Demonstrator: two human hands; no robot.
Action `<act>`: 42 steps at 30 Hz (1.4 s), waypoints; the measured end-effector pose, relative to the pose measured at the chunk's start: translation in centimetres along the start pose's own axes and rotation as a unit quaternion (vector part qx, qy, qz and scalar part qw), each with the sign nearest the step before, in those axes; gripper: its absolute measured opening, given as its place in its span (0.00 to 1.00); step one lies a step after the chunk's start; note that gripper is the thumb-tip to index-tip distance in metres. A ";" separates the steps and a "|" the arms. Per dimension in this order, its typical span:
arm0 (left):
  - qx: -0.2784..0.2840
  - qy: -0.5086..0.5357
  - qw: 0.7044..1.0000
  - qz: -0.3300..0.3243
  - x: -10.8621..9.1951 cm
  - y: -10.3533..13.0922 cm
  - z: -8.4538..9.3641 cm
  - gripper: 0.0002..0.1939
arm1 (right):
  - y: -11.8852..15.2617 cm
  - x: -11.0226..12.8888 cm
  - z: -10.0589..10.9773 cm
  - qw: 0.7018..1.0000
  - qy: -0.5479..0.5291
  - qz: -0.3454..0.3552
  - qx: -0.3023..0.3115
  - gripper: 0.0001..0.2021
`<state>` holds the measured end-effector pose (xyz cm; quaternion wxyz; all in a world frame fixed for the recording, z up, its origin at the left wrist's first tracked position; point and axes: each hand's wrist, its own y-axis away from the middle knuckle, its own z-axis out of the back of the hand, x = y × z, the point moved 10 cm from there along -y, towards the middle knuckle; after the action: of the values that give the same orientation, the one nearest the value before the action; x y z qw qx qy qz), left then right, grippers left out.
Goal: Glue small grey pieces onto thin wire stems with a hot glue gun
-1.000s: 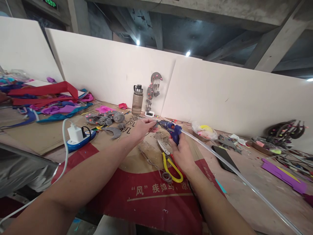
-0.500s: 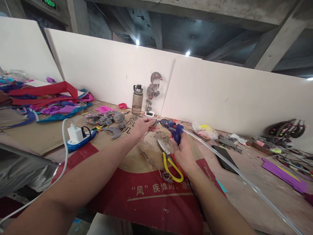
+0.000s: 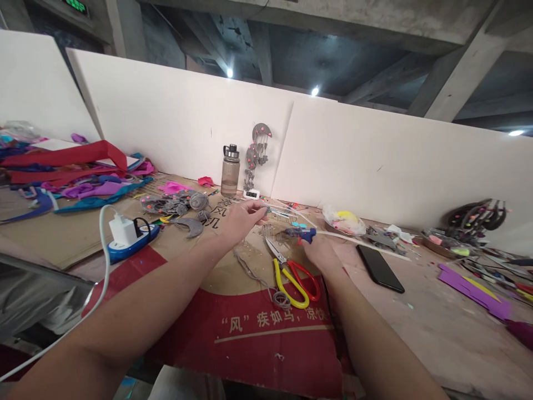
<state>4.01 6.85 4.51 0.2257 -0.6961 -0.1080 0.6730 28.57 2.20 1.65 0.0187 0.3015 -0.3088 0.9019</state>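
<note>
My left hand (image 3: pixel 244 219) is closed in a pinch above the cardboard, with a small greyish piece (image 3: pixel 267 211) at its fingertips; its exact kind is too small to tell. Low over the table to the right, my right hand (image 3: pixel 320 251) is closed on the handle of a blue hot glue gun (image 3: pixel 307 234), which lies on its side, nozzle towards the left. A long clear glue stick (image 3: pixel 366 243) runs out of its back. Between my forearms lie scissors (image 3: pixel 287 272) with one yellow and one red handle, beside a coil of grey cord (image 3: pixel 281 300).
A water bottle (image 3: pixel 230 171) and a grey moon-shaped hanging ornament (image 3: pixel 261 133) stand by the white board. Grey felt pieces (image 3: pixel 172 203), a power strip (image 3: pixel 133 244) and coloured cloth (image 3: pixel 83 166) are left. A phone (image 3: pixel 380 268) and a purple sheet (image 3: pixel 473 290) lie right.
My right hand has moved the glue gun away from my left fingertips, down and to the right onto the table. The glue stick now lies lower. My left hand keeps its pinch.
</note>
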 end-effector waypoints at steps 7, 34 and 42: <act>-0.016 -0.235 0.954 -0.184 -5.0 1.6 -0.5 0.08 | 1.5 5.8 -0.7 0.985 -0.172 -0.018 0.004 0.10; -0.047 -0.299 0.940 -0.157 -4.9 1.5 -0.2 0.06 | 1.5 10.4 -6.6 0.898 -0.427 -0.083 0.063 0.24; -0.049 -0.155 0.985 -0.063 -3.0 0.9 0.5 0.07 | 1.3 11.6 -2.3 0.969 -0.243 0.031 -0.028 0.04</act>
<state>3.19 4.76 6.78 0.2136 -0.5853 -0.2183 0.7511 17.51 0.67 5.93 -0.0761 0.5017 -0.3384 0.7924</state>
